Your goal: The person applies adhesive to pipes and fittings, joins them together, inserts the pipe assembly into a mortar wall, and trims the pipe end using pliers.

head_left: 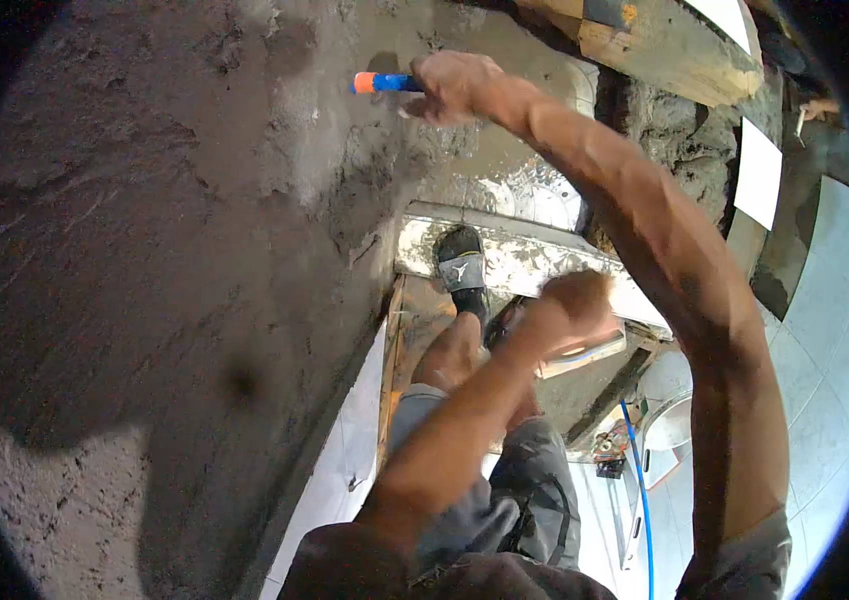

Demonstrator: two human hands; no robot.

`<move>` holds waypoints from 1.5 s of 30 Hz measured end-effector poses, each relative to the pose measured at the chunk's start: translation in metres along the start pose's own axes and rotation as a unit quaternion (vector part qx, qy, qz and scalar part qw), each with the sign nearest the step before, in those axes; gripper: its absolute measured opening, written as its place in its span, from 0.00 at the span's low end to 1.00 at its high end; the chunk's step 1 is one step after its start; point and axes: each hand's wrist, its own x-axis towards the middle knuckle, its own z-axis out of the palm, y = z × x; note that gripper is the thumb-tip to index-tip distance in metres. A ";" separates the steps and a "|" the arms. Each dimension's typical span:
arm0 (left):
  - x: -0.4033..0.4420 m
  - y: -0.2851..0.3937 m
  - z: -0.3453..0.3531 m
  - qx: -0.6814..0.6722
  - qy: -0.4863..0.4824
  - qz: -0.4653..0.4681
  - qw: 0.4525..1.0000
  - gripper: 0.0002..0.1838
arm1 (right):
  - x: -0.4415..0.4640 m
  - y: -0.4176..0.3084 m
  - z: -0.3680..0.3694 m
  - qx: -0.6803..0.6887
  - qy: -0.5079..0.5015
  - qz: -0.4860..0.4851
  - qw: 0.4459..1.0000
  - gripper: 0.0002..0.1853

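My right hand (450, 88) reaches up beside the wet grey plaster wall (175, 230) and is closed round a blue handle (392, 82) with an orange end. Whatever part of the tool lies beyond the handle does not show. Lower down, my left hand (580, 300) is in front of my body, above a pale ledge (535, 258). It is smeared by motion, so its fingers cannot be made out. My foot in a black and grey slide sandal (461, 262) rests on the ledge.
A wooden beam (675, 60) crosses the upper right. A white panel (758, 173) stands near rough mortar (685, 140). A blue hose or cable (640, 490) runs along the tiled floor past a white bucket (667, 425). Another person's hand (820, 108) shows at the far right.
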 end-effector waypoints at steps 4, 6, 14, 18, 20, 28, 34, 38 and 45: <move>-0.014 -0.087 -0.139 -0.280 0.185 -0.263 0.905 0.25 | -0.048 -0.021 -0.014 -0.152 0.075 0.080 0.982 0.23; -0.006 -0.081 -0.173 -0.623 0.332 -0.170 0.687 0.29 | -0.059 -0.023 -0.020 -0.183 0.097 0.099 0.973 0.23; 0.089 -0.086 -0.213 -0.800 0.311 0.297 0.418 0.21 | -0.130 -0.022 -0.036 -0.061 0.332 0.034 0.941 0.24; 0.100 -0.114 -0.219 -0.791 0.144 0.410 0.430 0.20 | -0.148 0.002 -0.025 0.054 0.302 0.108 0.946 0.26; 0.090 -0.092 -0.221 -0.815 0.248 0.294 0.434 0.25 | -0.156 0.010 -0.018 0.064 0.313 0.112 0.941 0.26; 0.090 -0.075 -0.233 -0.792 0.432 0.048 0.428 0.20 | -0.098 -0.027 -0.025 -0.188 0.164 0.066 0.966 0.29; 0.108 -0.096 -0.244 -0.708 0.537 -0.085 0.451 0.12 | -0.051 -0.040 -0.026 -0.249 -0.013 0.163 0.955 0.18; 0.114 -0.092 -0.245 -0.673 0.594 -0.162 0.410 0.10 | -0.041 -0.027 -0.027 -0.246 -0.054 0.163 0.954 0.14; 0.123 -0.093 -0.253 -0.602 0.620 -0.301 0.404 0.13 | -0.015 0.005 -0.025 -0.107 -0.119 0.149 0.976 0.15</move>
